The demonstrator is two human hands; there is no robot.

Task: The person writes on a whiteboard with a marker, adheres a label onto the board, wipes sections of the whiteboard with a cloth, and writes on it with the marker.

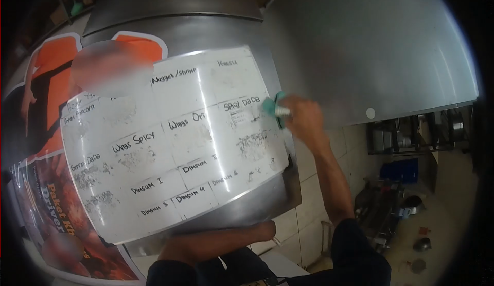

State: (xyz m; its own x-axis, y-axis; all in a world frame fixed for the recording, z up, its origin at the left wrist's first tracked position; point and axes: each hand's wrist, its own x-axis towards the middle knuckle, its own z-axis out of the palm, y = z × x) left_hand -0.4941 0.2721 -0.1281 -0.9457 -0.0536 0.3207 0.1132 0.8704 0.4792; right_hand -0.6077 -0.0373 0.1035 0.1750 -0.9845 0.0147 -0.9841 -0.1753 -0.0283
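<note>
At the right edge of the whiteboard (165, 155), seen in the head view, the right hand (306, 119) is closed around a teal cloth (268, 107), its fingers pinching the bunched fabric. The cloth is just beside the words "Spicy Dada", overlapping the board's edge; whether it presses on the surface I cannot tell. The left hand (266, 230) is near the person's body, by the near edge of the board, its fingers apparently curled; I cannot tell whether it grips the thin white piece (277, 241) beside it.

Black handwriting fills the board's ruled boxes: "Nugget/shrimp" on the far side, "Wings Spicy" and "Wings Ori" across the middle, several "Dimsum" labels on the near side. Grey smudges lie under many of the words. The board is against a grey metal panel (206, 33). To the left is an orange and red poster (49, 209), partly blurred. To the right are a large metal surface (360, 44), a dark rack (406, 131) with metal pans, and a blue box (400, 170).
</note>
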